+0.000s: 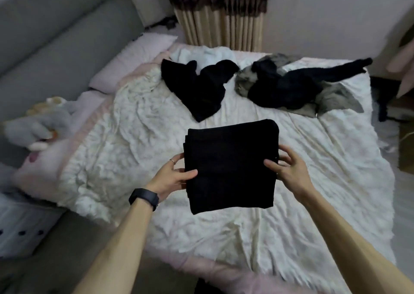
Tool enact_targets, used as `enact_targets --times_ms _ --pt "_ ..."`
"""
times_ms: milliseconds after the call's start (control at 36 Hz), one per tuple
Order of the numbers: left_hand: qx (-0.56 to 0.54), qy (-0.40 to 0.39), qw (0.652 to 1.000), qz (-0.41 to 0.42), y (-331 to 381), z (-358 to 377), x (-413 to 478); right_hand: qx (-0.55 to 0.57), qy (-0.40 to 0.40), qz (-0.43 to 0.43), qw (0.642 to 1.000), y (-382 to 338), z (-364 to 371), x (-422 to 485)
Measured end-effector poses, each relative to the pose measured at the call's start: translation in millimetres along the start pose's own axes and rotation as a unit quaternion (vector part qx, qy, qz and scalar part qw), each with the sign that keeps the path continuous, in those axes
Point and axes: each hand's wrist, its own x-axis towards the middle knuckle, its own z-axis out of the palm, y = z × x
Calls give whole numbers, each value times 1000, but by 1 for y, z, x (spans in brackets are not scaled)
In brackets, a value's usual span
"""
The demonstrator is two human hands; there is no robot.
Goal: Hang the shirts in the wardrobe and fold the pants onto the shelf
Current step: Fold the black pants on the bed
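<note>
One pair of black pants [230,166] is folded square, mid-bed [324,181]. Left hand [172,177] and right hand [289,170] have fingers [190,172] pinching its 9 and 3 o'clock edges. Not shelved yet; shelf and wardrobe not in view. Black heap [199,90] at 11 and black-and-grey heap [286,87] at 1 are unsorted, so lots left imo. Bed edge is close at 6, w/ room to pull back.

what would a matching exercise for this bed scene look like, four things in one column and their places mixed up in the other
Things
1. folded black pants
2. black wristband
3. grey patterned garment
4. pink pillow

Places
A. beside the grey padded headboard
B. gripped between the left hand and right hand
C. partly under a black garment, far right of the bed
D. strapped just behind the left hand

Pairs: 1-B, 2-D, 3-C, 4-A
</note>
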Motion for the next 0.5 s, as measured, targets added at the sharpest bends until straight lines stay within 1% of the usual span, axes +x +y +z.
enact_targets --times_ms 28,83,167,250,389,500 --pt "-13 24 1000 10 -2 0 -14 -12 -30 -17 999 -6 2 -3" --pt "-51 85 994 39 -12 -1 -57 -54 -114 -54 991 -27 14 -19" --pt "-92 132 985 64 -28 0 -104 -86 -186 -90 975 -44 31 -35" --pt "-114 199 970 83 -49 1 -163 -114 -247 -127 954 -57 53 -55" --pt "-167 330 922 117 -89 0 -267 -130 -356 -179 908 -72 116 -97" --pt "-176 436 868 160 -109 -2 -345 -131 -428 -221 867 -86 175 -135"
